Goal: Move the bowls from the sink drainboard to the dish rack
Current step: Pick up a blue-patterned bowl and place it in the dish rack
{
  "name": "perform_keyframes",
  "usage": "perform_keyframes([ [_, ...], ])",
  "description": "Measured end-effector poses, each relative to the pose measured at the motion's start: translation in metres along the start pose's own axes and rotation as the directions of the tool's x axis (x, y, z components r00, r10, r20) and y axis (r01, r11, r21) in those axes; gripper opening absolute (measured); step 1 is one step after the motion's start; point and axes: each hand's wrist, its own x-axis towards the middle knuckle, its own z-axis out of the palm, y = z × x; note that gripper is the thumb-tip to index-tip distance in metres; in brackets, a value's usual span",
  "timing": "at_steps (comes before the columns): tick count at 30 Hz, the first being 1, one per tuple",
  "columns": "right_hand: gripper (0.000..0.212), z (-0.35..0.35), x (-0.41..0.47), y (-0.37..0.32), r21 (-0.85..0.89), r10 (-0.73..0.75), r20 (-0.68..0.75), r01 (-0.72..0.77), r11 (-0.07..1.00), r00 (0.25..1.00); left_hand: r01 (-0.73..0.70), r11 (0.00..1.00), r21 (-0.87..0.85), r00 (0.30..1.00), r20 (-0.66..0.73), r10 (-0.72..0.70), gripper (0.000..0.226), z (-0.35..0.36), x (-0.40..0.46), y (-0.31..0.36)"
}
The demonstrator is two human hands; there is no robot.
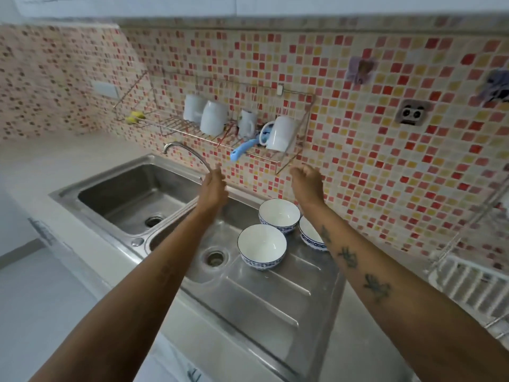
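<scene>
I stand at a steel sink (132, 194) set in a pale tabletop (41, 166), with a ribbed drainboard (270, 296) on its right and a wall of small red, yellow and cream tiles (385, 133) behind. A wire dish rack (292, 158) hangs on that wall above the sink, carrying white mugs (213, 118) and a blue-handled utensil (242, 150). Far right, part of a white rack (473, 282) shows. Both my arms reach forward and up, well above the drainboard. My left hand (213, 186) is raised edge-on near the tap (184, 151), fingers straight and loosely together, holding nothing. My right hand (307, 183) hangs just below the rack's right corner, fingers loosely curled and spread, also empty. Three white bowls with blue-patterned rims sit upright on the far end of the drainboard: a near bowl (261, 246), a far bowl (278, 215), and a right bowl (309, 235) partly hidden by my right forearm.
</scene>
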Motion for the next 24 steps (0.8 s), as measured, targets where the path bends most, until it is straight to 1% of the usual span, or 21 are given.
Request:
perform_keyframes([
  [1,0.021,0.008,0.005,0.017,0.004,0.068,0.006,-0.068,0.998,0.998,0.031,0.999,-0.041,0.999,0.013,-0.03,0.051,0.001,0.009,-0.014],
  [2,0.028,0.015,0.01,0.036,-0.002,0.145,0.001,-0.145,0.989,0.989,0.063,0.996,-0.062,0.998,0.024,-0.061,0.056,0.002,0.016,-0.029],
  [3,0.043,0.02,0.013,0.056,-0.017,0.232,-0.004,-0.232,0.973,0.973,0.095,0.994,-0.06,0.995,0.026,-0.093,0.064,0.004,0.024,-0.047],
  [4,0.055,0.025,0.013,0.072,-0.031,0.309,-0.004,-0.309,0.951,0.951,0.126,0.992,-0.023,0.992,0.024,-0.126,0.072,0.006,0.03,-0.063],
  [6,0.063,0.031,0.011,0.105,-0.063,0.425,-0.002,-0.424,0.903,0.905,0.233,0.97,0.063,0.973,-0.014,-0.232,0.087,0.008,0.045,-0.11],
  [7,0.065,0.034,0.009,0.118,-0.084,0.476,-0.004,-0.475,0.876,0.879,0.285,0.956,0.072,0.958,-0.041,-0.282,0.089,0.009,0.054,-0.135],
  [8,0.068,0.037,0.008,0.131,-0.116,0.514,-0.008,-0.511,0.852,0.858,0.32,0.945,0.074,0.947,-0.048,-0.317,0.082,0.012,0.052,-0.146],
  [10,0.065,0.042,0.005,0.148,-0.135,0.526,-0.008,-0.522,0.842,0.85,0.34,0.939,0.048,0.94,-0.037,-0.338,0.053,0.017,0.048,-0.158],
  [11,0.06,0.046,0.004,0.155,-0.115,0.509,0.005,-0.505,0.855,0.861,0.351,0.936,0.033,0.936,-0.04,-0.35,0.046,0.019,0.046,-0.16],
  [12,0.055,0.049,0.004,0.159,-0.095,0.503,0.029,-0.499,0.862,0.864,0.373,0.927,0.027,0.927,-0.041,-0.372,0.045,0.021,0.047,-0.165],
  [13,0.053,0.054,0.005,0.166,-0.069,0.523,0.048,-0.52,0.852,0.851,0.4,0.916,0.01,0.916,-0.022,-0.4,0.05,0.023,0.048,-0.173],
  [14,0.053,0.058,0.006,0.174,-0.042,0.561,0.064,-0.56,0.828,0.825,0.427,0.904,-0.011,0.904,0.007,-0.426,0.062,0.024,0.05,-0.182],
  [16,0.059,0.066,0.007,0.19,-0.007,0.636,0.108,-0.639,0.769,0.764,0.484,0.874,-0.044,0.875,0.033,-0.483,0.093,0.028,0.071,-0.232],
  [17,0.061,0.069,0.006,0.194,0.01,0.659,0.115,-0.664,0.747,0.743,0.501,0.864,-0.051,0.866,0.031,-0.5,0.101,0.029,0.078,-0.253],
  [18,0.061,0.071,0.004,0.197,0.03,0.668,0.107,-0.673,0.739,0.737,0.518,0.854,-0.048,0.855,0.047,-0.516,0.099,0.031,0.081,-0.263],
  [20,0.054,0.075,0.003,0.198,0.085,0.65,0.071,-0.653,0.752,0.757,0.506,0.862,-0.023,0.862,0.053,-0.504,0.077,0.034,0.076,-0.259],
  [21,0.051,0.075,0.003,0.201,0.103,0.642,0.05,-0.643,0.759,0.765,0.503,0.863,-0.043,0.864,0.041,-0.502,0.07,0.035,0.07,-0.253],
  [24,0.051,0.075,0.003,0.203,0.155,0.647,0.053,-0.646,0.747,0.761,0.474,0.879,-0.058,0.88,-0.013,-0.475,0.065,0.04,0.062,-0.249],
])
